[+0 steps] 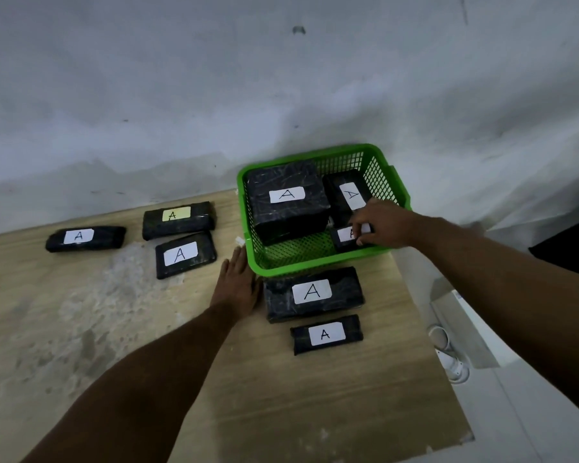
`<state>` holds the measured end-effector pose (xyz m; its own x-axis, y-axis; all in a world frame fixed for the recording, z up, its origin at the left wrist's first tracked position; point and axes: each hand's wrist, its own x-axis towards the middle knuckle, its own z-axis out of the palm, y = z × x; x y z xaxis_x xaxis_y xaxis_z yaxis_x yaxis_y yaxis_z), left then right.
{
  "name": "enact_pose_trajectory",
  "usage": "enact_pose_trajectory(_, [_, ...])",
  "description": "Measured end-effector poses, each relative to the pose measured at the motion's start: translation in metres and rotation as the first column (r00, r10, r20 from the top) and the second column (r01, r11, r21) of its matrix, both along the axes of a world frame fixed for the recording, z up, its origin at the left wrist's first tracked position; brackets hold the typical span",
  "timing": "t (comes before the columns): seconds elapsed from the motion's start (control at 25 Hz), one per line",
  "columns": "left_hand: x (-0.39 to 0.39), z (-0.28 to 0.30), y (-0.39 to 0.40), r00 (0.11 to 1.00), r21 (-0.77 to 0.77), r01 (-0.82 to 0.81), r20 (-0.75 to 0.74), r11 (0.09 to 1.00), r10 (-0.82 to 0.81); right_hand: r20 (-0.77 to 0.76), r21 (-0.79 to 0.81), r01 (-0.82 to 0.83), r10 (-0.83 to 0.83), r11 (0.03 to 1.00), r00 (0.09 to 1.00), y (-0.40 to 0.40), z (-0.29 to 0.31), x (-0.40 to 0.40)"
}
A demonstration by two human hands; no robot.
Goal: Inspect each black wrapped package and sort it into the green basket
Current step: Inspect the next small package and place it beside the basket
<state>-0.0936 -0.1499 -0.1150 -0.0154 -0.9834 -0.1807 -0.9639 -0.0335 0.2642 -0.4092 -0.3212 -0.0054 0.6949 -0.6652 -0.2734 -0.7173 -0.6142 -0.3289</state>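
A worn, pale wooden tabletop (121, 329) with whitish scuffed patches butts against a stained grey-white plaster wall (214, 95) at twelve o'clock, while at four o'clock a white cable (443, 339) lies beside a white plastic plug (457, 369).

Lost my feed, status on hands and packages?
Right hand pinching small package inside green basket. Left hand flat on table. Nothing blocking.

Three packages (288, 200) were held in the basket (386, 182); three were laid to its left (179, 220), two before it (313, 294).
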Motion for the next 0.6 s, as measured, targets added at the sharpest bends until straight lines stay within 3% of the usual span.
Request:
enact_pose_trajectory(0.2, [0.000,-0.012,0.002,0.987,-0.024,-0.110,0.115,0.994,0.112,-0.048,-0.026,-0.041,0.040,0.999,0.998,-0.005,-0.009,-0.002])
enact_pose_trajectory(0.6, [-0.002,-0.010,0.004,0.982,-0.011,-0.139,0.126,0.990,0.139,-0.193,0.053,-0.046,0.056,0.998,0.980,-0.005,0.004,0.008])
